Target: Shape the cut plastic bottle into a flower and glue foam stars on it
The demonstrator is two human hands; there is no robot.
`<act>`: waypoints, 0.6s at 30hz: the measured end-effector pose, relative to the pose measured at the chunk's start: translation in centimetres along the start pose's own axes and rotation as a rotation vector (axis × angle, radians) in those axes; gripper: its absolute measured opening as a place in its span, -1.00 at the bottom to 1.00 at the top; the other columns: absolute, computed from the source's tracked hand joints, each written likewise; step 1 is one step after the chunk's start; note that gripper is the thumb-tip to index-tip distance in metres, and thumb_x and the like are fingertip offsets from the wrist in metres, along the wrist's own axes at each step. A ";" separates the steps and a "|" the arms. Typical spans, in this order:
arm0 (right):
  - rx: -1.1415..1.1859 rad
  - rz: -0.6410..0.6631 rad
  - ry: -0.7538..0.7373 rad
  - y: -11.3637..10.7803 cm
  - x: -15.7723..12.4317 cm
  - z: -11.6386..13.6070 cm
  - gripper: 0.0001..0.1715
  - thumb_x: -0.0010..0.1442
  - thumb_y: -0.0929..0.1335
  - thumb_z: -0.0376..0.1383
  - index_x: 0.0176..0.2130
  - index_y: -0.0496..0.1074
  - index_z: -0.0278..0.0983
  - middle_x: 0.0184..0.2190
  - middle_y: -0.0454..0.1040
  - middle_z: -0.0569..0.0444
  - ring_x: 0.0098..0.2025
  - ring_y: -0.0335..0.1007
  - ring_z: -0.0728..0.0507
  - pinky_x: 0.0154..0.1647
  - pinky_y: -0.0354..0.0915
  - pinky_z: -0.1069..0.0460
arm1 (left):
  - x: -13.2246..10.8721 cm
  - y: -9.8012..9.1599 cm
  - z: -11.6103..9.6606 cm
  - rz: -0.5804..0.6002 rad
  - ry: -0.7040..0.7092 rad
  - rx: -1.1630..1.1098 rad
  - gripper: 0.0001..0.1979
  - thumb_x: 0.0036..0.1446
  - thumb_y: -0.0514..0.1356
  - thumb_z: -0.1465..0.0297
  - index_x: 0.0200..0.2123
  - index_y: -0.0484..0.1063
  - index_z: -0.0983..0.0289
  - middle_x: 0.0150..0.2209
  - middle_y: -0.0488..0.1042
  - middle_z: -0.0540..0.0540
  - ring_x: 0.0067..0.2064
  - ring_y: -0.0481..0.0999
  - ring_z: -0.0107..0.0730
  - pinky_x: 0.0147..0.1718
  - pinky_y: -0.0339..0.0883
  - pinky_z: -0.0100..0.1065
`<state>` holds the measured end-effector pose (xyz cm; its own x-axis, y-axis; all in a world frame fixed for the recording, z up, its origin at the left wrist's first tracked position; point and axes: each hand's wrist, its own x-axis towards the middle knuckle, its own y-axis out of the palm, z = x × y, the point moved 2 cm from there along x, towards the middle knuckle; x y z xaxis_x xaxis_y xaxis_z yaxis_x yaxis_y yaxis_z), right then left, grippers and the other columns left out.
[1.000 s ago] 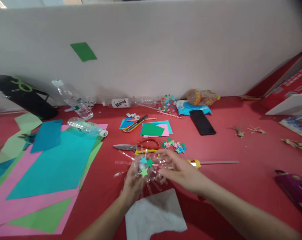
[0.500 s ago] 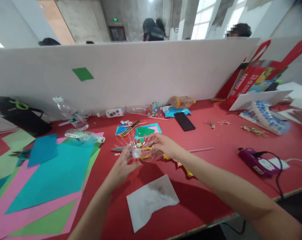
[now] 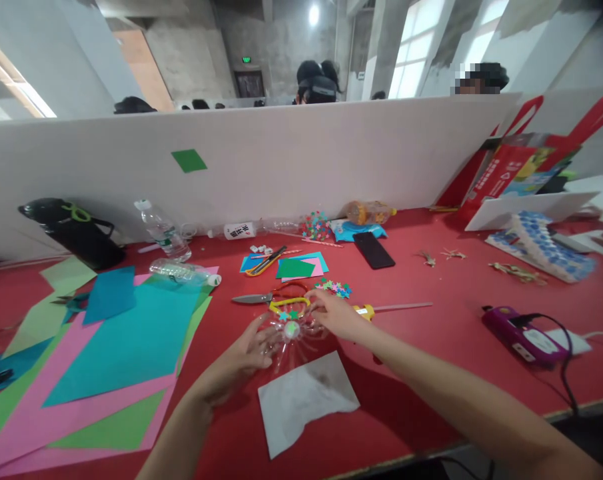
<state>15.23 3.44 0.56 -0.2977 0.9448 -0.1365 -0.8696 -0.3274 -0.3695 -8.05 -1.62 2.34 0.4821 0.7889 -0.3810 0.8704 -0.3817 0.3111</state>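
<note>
Between my two hands is a clear plastic piece (image 3: 292, 329) with thin strips spreading outward, a round cap at its middle and star shapes near its upper edge. My left hand (image 3: 251, 347) has its fingers curled on the left side of this piece. On its right side my right hand (image 3: 330, 313) holds the strips with bent fingers. Scissors (image 3: 254, 299) with red and yellow handles lie just beyond. Small coloured stars (image 3: 334, 288) are heaped behind my right hand. A yellow glue gun (image 3: 365, 311) is partly hidden by that hand. Nearest me lies a crumpled white sheet (image 3: 306, 401).
Coloured paper (image 3: 126, 333) spreads over the left side, with a black bottle (image 3: 74, 230) behind. Plastic bottles (image 3: 164, 230) rest along the white partition (image 3: 281, 160). A phone (image 3: 374, 250) lies beyond my right hand. Farther right are a purple device (image 3: 524, 335) with cables and a red bag (image 3: 506, 173).
The view has shifted up and left. The plastic piece has come down nearer the white sheet, and the star pile and scissors are less covered. Stars now show by its cap.
</note>
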 end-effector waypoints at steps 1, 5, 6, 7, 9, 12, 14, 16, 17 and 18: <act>-0.030 -0.006 -0.017 -0.1 0.0 0.0 -0.60 0.30 0.33 -0.17 0.07 0.35 -0.29 0.01 0.42 -0.04 -0.06 0.44 -0.14 -0.06 0.43 -0.14 | 0.0 0.1 -0.3 -0.025 -0.014 0.009 0.08 -0.08 0.33 0.47 0.38 -0.26 0.08 0.36 0.13 0.27 0.37 0.13 -0.08 0.29 0.00 -0.08; -0.131 -0.023 -0.072 -0.7 -0.3 0.6 -0.58 0.30 0.33 -0.14 0.07 0.35 -0.29 -0.01 0.44 -0.03 -0.08 0.44 -0.14 -0.06 0.42 -0.14 | 0.0 0.3 -1.1 -0.101 -0.072 0.081 0.10 -0.08 0.34 0.44 0.38 -0.29 0.09 0.39 0.02 0.34 0.36 0.14 -0.02 0.25 0.07 -0.05; -0.152 -0.030 -0.082 -0.9 -0.3 0.8 -0.57 0.29 0.33 -0.13 0.08 0.34 -0.28 -0.02 0.45 -0.03 -0.08 0.45 -0.14 -0.05 0.41 -0.14 | 0.0 0.3 -1.2 -0.109 -0.081 0.099 0.10 -0.09 0.34 0.43 0.38 -0.29 0.11 0.40 0.00 0.35 0.35 0.15 0.00 0.25 0.07 -0.05; -0.173 -0.038 -0.089 -1.0 -0.4 1.0 -0.55 0.28 0.34 -0.12 0.09 0.34 -0.27 -0.03 0.46 -0.03 -0.08 0.45 -0.14 -0.05 0.39 -0.13 | 0.1 0.2 -1.2 -0.114 -0.088 0.114 0.10 -0.09 0.34 0.41 0.37 -0.30 0.12 0.40 0.00 0.36 0.35 0.16 -0.01 0.25 0.07 -0.05; -0.209 -0.055 -0.097 -1.3 -0.5 1.2 -0.50 0.23 0.37 -0.10 0.11 0.33 -0.21 -0.06 0.50 -0.02 -0.09 0.47 -0.16 -0.06 0.37 -0.10 | 0.1 0.0 -1.2 -0.129 -0.095 0.128 0.09 -0.07 0.33 0.39 0.37 -0.32 0.12 0.40 -0.01 0.33 0.34 0.18 -0.05 0.25 0.07 -0.07; -0.255 -0.072 -0.104 -1.8 -0.8 1.7 -0.45 0.20 0.38 -0.07 0.13 0.31 -0.14 -0.09 0.55 0.00 -0.13 0.50 -0.17 -0.14 0.34 -0.03 | 0.4 -0.6 -0.9 -0.143 -0.116 0.146 0.08 -0.05 0.32 0.36 0.36 -0.36 0.06 0.41 0.00 0.30 0.34 0.20 -0.08 0.25 0.09 -0.07; -0.279 -0.074 -0.110 -2.2 -1.0 2.0 -0.46 0.20 0.36 -0.04 0.13 0.30 -0.12 -0.07 0.55 0.01 -0.21 0.52 -0.14 -0.23 0.32 0.01 | 0.7 -1.0 -1.0 -0.148 -0.111 0.175 0.09 -0.07 0.34 0.30 0.35 -0.34 0.07 0.39 0.03 0.34 0.32 0.23 -0.03 0.24 0.11 -0.03; -0.299 -0.078 -0.116 -2.8 -1.3 2.3 -0.47 0.21 0.34 -0.03 0.13 0.29 -0.10 -0.03 0.54 0.03 -0.31 0.50 -0.10 -0.31 0.30 0.03 | 0.9 -1.2 -1.4 -0.158 -0.095 0.220 0.10 -0.12 0.37 0.23 0.34 -0.28 0.11 0.35 0.13 0.39 0.28 0.30 0.02 0.22 0.13 0.00; -0.308 -0.084 -0.117 -3.3 -1.4 2.5 -0.47 0.22 0.34 -0.03 0.13 0.28 -0.10 -0.01 0.53 0.03 -0.35 0.49 -0.07 -0.34 0.29 0.05 | 0.9 -1.1 -1.8 -0.168 -0.089 0.252 0.10 -0.15 0.39 0.20 0.33 -0.23 0.12 0.31 0.20 0.39 0.25 0.34 0.03 0.21 0.15 0.00; -0.318 -0.093 -0.114 -4.0 -1.5 2.5 -0.48 0.23 0.33 -0.03 0.13 0.27 -0.09 0.00 0.53 0.03 -0.37 0.48 -0.05 -0.36 0.28 0.05 | 0.8 -1.0 -2.4 -0.178 -0.089 0.291 0.08 -0.17 0.40 0.17 0.31 -0.16 0.13 0.26 0.28 0.38 0.22 0.39 0.03 0.20 0.17 0.00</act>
<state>18.14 3.32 4.54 -0.2808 0.9597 0.0083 -0.7342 -0.2092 -0.6458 -8.80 0.55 3.76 0.3160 0.8152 -0.4854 0.9275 -0.3732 -0.0229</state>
